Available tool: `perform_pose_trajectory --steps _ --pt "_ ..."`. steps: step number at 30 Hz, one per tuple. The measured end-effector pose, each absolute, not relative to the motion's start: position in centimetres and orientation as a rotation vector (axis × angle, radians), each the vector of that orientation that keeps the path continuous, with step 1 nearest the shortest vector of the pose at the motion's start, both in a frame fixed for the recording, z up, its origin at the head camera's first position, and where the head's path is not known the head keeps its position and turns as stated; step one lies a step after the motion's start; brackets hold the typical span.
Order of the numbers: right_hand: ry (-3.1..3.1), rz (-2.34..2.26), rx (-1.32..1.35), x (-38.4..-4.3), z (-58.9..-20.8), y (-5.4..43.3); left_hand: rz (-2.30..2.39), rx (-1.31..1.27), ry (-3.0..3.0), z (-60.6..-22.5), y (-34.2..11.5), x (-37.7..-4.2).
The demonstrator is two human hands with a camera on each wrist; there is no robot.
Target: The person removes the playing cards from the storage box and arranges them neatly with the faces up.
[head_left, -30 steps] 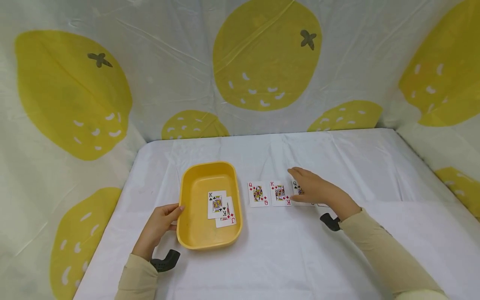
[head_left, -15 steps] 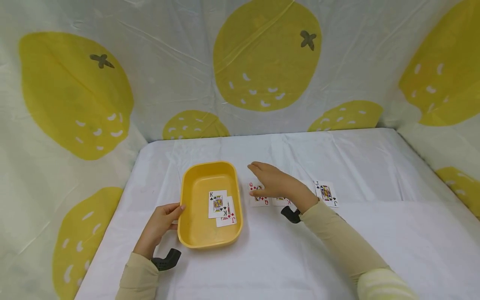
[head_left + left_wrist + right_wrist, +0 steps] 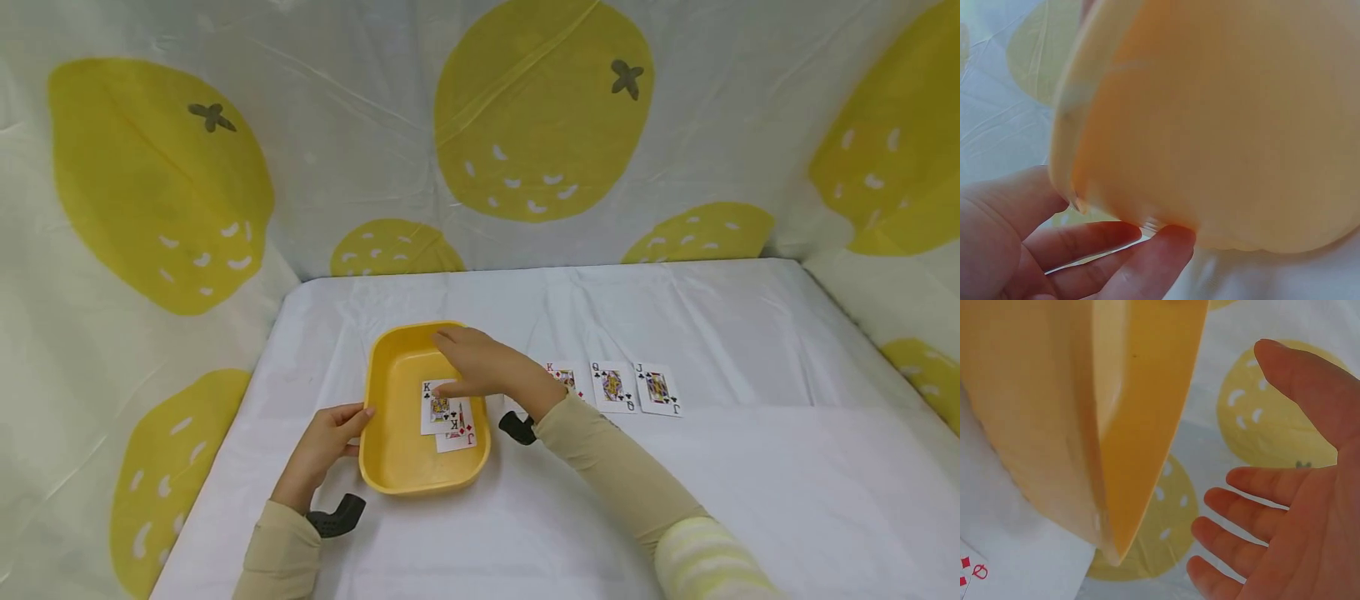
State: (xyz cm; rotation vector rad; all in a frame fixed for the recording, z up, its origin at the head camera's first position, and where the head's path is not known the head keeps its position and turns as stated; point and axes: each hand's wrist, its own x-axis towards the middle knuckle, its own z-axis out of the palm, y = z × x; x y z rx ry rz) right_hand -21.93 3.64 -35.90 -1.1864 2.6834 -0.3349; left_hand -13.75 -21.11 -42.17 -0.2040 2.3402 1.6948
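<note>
A yellow plastic tray [image 3: 397,442] holds a king of clubs [image 3: 441,417], which partly covers a jack of diamonds [image 3: 461,440]. My left hand [image 3: 326,442] grips the tray's left side, thumb at the rim; the left wrist view shows its fingers [image 3: 1166,250] against the outer wall. Over the tray's right half hovers my right hand [image 3: 483,367], fingers spread and holding nothing in the right wrist view. To the right lie a king of diamonds [image 3: 564,377], a queen of clubs [image 3: 613,387] and a black-suited jack [image 3: 658,390]. My right wrist mostly hides a queen of diamonds [image 3: 966,575].
White cloth [image 3: 585,500] covers the table. Behind it and at both sides hang white curtains [image 3: 360,125] printed with yellow lemons. A black wrist-worn piece [image 3: 337,517] sits below the left hand, another [image 3: 517,427] below the right.
My right hand has travelled left across the row of cards, from above the queen of clubs to above the tray. The left hand keeps its grip. Cards in the tray look unchanged.
</note>
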Motion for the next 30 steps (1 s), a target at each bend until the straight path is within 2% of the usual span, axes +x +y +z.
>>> perform_pose_trajectory --steps 13,30 --pt "2.654 -0.254 -1.167 -22.1 -36.7 -0.1 1.695 -0.193 2.341 -42.1 -20.6 -13.6" --pt "2.593 -0.008 -0.817 -21.1 -40.0 -2.2 1.696 -0.198 2.346 -42.3 -20.5 -13.6"
